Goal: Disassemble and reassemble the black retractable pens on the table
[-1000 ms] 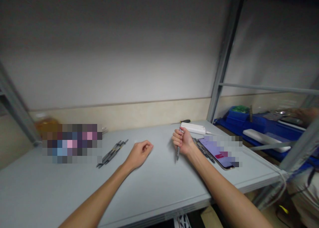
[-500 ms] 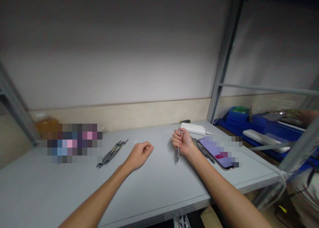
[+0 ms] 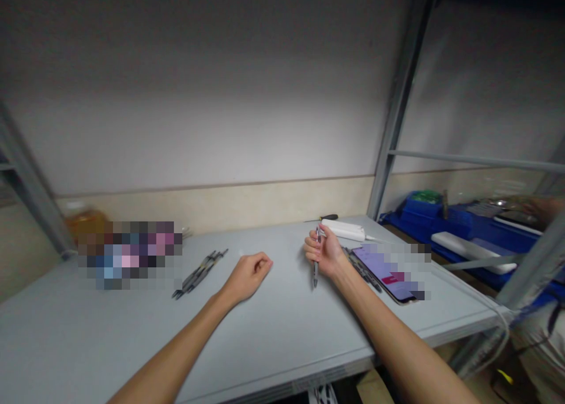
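Left hand (image 3: 247,276) rests on the grey table (image 3: 282,333), curled into a loose fist, empty. Right hand (image 3: 326,255), well apart from it, is clamped on a pen (image 3: 315,272): slim, dark grey, upright, tip touching the table. Bundle of pens (image 3: 199,272) lies left; loose pens (image 3: 361,267) lie right, beside the phone (image 3: 388,272). Judged mid-batch.

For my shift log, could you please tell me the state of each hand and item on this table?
right hand: fingers closed around pen.
pen: upright, tip down toward table.
left hand: loosely curled, empty, resting on table.
loose pens: lying flat, untouched.
phone: lying flat, screen lit.
white device: lying at rear edge.
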Demonstrator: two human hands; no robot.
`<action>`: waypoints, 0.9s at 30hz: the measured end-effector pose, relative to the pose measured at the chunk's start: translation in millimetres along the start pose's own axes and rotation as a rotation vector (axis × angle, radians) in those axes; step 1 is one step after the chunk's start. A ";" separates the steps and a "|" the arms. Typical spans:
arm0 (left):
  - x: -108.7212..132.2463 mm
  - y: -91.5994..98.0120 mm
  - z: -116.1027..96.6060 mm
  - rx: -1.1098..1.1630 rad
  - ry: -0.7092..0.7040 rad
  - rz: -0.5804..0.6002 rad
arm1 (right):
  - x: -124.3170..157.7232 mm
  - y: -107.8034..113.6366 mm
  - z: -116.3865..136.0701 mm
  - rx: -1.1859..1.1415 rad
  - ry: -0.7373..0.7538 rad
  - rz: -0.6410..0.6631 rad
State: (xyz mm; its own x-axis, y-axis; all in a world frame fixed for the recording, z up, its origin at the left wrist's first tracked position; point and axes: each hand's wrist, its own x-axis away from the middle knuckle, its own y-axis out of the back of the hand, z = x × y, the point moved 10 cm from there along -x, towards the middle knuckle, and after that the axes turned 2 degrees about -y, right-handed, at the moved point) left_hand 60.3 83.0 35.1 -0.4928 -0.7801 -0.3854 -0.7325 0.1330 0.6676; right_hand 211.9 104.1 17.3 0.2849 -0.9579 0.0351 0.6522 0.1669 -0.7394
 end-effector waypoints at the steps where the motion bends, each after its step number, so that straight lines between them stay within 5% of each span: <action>1: 0.0 0.2 0.1 -0.001 0.002 -0.002 | -0.4 -0.2 -1.1 0.008 -0.009 -0.008; 10: -0.2 -1.3 -1.9 0.008 0.003 0.014 | -4.9 19.6 1.9 0.384 0.108 -0.268; 15: 0.3 -1.7 -1.2 -0.001 0.002 0.022 | -0.2 14.7 22.0 1.170 0.325 -0.434; 19: 1.2 -1.2 -2.1 -0.007 -0.009 0.022 | 2.6 -4.9 16.1 1.836 0.380 -0.418; 27: 1.0 -3.3 -0.1 -0.018 -0.028 0.028 | 14.4 11.5 29.8 2.277 0.262 -0.625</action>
State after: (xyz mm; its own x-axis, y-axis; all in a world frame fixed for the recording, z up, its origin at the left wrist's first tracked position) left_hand 62.3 81.7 32.6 -0.5263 -0.7590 -0.3834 -0.7097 0.1437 0.6897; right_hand 244.4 99.2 29.4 -0.1139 -0.9431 -0.3125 0.0794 -0.3221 0.9434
